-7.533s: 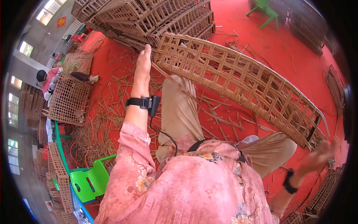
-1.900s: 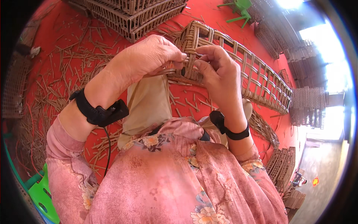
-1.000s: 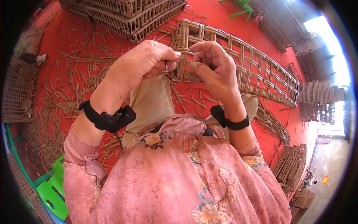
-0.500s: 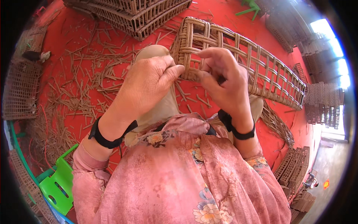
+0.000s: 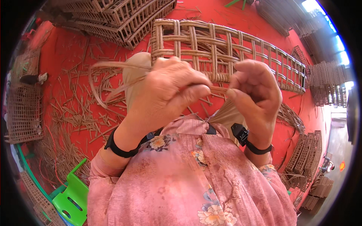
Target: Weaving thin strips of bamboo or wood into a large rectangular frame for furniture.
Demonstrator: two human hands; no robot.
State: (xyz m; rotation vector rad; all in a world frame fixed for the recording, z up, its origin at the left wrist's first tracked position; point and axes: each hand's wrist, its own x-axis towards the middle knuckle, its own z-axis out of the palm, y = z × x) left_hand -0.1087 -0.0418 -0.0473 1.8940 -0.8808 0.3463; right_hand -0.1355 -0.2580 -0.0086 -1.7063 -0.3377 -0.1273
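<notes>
A pale brown cane strip (image 5: 218, 90) is stretched between my hands, in front of a woven cane basket frame (image 5: 214, 49). My left hand (image 5: 169, 84) is closed on the strip, its thumb pressed against the index finger. Past that hand, a blurred loop of similar strip bends out to the left. At my right hand (image 5: 258, 88), the fingers curl and the thumb tip meets the strip's right part. The long basket frame, with an open lattice side, lies beyond both hands and reaches away to the right. My left hand hides its near left corner.
Cut cane scraps (image 5: 75, 98) litter the red floor on the left. Stacked slatted crates (image 5: 124, 24) stand at the far left. A green plastic chair (image 5: 71, 197) is low on the left. A bundle of long strips (image 5: 292, 118) lies right of my right wrist, near stacked woven panels (image 5: 305, 158).
My hands have moved right and nearer to me, away from the basket's corner. The strip now spans between them, and its loop swings out at left. The basket appears further left.
</notes>
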